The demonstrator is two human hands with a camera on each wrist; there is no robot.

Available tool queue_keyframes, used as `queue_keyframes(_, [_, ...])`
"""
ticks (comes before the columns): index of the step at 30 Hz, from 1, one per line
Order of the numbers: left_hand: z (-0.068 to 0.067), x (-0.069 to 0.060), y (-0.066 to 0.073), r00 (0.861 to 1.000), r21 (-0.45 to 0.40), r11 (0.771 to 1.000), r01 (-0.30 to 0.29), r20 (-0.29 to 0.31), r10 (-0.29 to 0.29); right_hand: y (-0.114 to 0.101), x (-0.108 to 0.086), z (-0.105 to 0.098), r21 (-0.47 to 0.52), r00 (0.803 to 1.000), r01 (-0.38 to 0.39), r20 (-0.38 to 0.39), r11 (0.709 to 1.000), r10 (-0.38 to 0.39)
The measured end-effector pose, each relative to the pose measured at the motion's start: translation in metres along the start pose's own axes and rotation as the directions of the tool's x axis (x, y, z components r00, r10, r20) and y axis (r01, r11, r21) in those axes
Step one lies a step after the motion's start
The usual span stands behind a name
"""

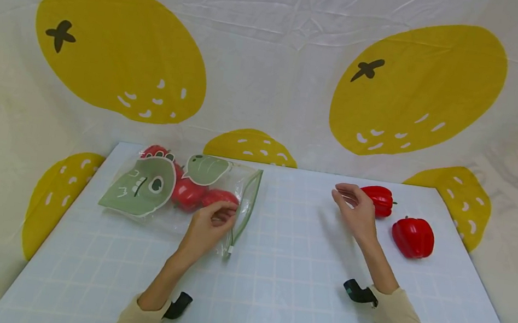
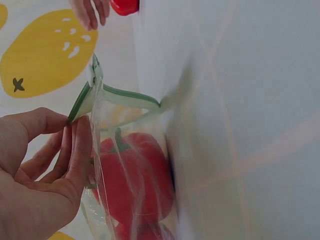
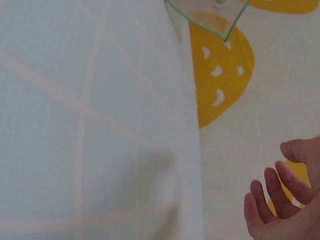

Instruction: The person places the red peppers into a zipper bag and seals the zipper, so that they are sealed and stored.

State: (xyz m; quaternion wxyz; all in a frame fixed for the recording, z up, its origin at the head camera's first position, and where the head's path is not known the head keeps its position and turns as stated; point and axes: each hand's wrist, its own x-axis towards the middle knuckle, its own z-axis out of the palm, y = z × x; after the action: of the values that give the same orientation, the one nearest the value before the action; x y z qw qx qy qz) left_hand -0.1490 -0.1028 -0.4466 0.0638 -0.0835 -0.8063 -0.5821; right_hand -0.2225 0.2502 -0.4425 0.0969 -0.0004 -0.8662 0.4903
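Note:
A clear zip bag with a green dinosaur print (image 1: 145,190) lies at the table's left, holding several red bell peppers (image 1: 188,194). My left hand (image 1: 208,227) pinches the green-edged rim of its opening between thumb and fingers; in the left wrist view, that hand (image 2: 47,170) lifts the rim beside a red pepper (image 2: 134,180) inside. My right hand (image 1: 358,215) is above the table beside a loose red pepper (image 1: 377,201), its fingers loosely bent. In the right wrist view, nothing is in that hand (image 3: 287,200).
Another loose red pepper (image 1: 413,238) sits at the right of the pale blue table (image 1: 279,297). Behind the table hangs a white cloth (image 1: 271,75) with yellow fruit prints. Black wrist cameras are worn at both sleeves.

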Motion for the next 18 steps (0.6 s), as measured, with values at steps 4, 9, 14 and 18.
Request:
queue_keyframes(4, [0.000, 0.000, -0.001, 1.000, 0.002, 1.000, -0.009, 0.006, 0.009, 0.003, -0.001, -0.010, -0.004, 0.999, -0.007, -0.045, 1.000, 0.007])
queue_keyframes(9, [0.000, 0.000, 0.000, 1.000, 0.008, 1.000, -0.007, 0.003, 0.007, 0.005, -0.001, -0.019, -0.021, 0.994, -0.027, -0.105, 0.999, 0.025])
queue_keyframes(14, [0.000, -0.001, -0.001, 1.000, 0.007, 1.000, 0.008, 0.003, -0.008, 0.008, 0.002, -0.025, -0.041, 0.981, -0.070, -0.183, 0.997, 0.062])
queue_keyframes(18, [-0.001, -0.002, -0.001, 1.000, 0.002, 1.000, 0.008, 0.011, -0.008, 0.011, 0.004, -0.030, -0.058, 0.967, -0.109, -0.239, 0.992, 0.093])
